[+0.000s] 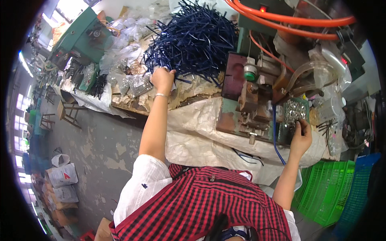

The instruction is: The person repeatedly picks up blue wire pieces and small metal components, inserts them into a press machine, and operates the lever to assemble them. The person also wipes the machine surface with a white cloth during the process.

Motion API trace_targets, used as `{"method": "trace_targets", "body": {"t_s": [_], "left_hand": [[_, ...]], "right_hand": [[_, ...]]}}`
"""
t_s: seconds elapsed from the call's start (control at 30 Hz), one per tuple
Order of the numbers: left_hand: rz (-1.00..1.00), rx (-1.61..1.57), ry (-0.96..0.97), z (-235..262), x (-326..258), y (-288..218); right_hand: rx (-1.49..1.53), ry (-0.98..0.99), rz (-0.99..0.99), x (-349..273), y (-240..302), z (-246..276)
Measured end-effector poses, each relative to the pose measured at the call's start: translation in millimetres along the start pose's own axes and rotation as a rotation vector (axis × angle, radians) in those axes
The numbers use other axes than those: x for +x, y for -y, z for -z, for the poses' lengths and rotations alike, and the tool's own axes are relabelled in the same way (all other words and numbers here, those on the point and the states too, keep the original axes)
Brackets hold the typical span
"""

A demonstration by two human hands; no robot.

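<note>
Fingers of left hand (162, 78) clamp on dark blue plastic strips (193, 40); right hand (301, 134) fingers pinch among small silver metal fittings (294, 111), gathering stage.

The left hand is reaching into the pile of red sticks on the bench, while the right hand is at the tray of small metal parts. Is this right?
Not quite. The head view shows the left hand at a pile of dark blue sticks, not red. The right hand is at the tray of small metal parts, as you said.
</note>
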State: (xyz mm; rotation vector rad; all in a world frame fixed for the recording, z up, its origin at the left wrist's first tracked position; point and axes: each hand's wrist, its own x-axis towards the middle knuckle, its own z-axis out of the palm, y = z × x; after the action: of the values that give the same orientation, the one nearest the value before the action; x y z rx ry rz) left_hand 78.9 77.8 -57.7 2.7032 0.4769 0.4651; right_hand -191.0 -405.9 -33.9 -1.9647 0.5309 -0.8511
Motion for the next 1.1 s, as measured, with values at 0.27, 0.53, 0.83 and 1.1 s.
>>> {"method": "trace_targets", "body": {"t_s": [0.27, 0.53, 0.83, 1.1], "left_hand": [[0.007, -0.462, 0.203, 13.5, -24.4, 42.8], [-0.024, -0.756, 0.192, 38.8, -65.9, 25.0], [-0.234, -1.203, 0.381, 124.9, -145.7, -98.3], [-1.365, -0.82, -0.114, 163.1, -213.1, -163.0]], "right_hand": [[0.104, 0.051, 0.054, -25.4, 59.3, 26.4], [0.503, 0.139, 0.058, -4.0, 120.1, -66.0], [0.959, 0.231, -0.229, -14.4, 153.0, -69.2], [-0.081, 0.207, 0.3, 2.4, 111.1, -18.3]]}}
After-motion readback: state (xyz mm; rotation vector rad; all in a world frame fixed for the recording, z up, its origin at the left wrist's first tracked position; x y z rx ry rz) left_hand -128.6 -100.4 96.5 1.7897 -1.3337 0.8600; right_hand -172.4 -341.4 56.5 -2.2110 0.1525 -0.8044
